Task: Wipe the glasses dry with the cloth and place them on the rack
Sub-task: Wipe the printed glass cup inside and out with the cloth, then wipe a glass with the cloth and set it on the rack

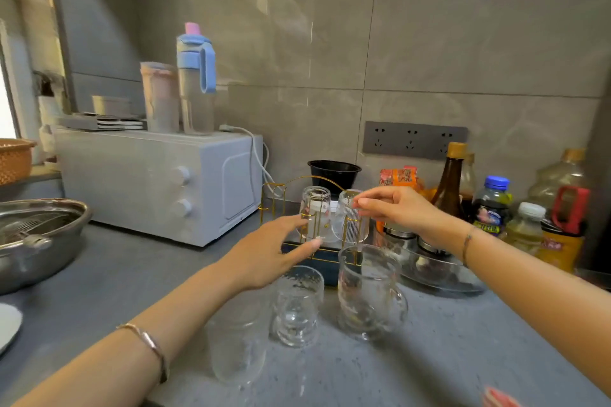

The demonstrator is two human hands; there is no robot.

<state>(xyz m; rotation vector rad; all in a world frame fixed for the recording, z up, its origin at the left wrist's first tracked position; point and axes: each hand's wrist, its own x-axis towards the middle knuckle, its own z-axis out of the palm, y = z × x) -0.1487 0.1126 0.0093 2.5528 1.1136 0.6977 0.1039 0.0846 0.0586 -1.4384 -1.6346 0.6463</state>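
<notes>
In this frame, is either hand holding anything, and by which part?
The right hand pinches the ribbed glass, inverted on the rack, near its upturned base. The left hand grips nothing.

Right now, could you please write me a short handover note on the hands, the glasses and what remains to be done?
Left hand: open, fingers straight, at the front of the rack, holding nothing.
Right hand: fingertips pinch the upturned base of the ribbed glass.
Done: the ribbed glass and a plain glass beside it sit upside down on the rack.
Left: a tall glass, a short glass and a mug stand on the counter.
Cloth: not clearly in view.
</notes>
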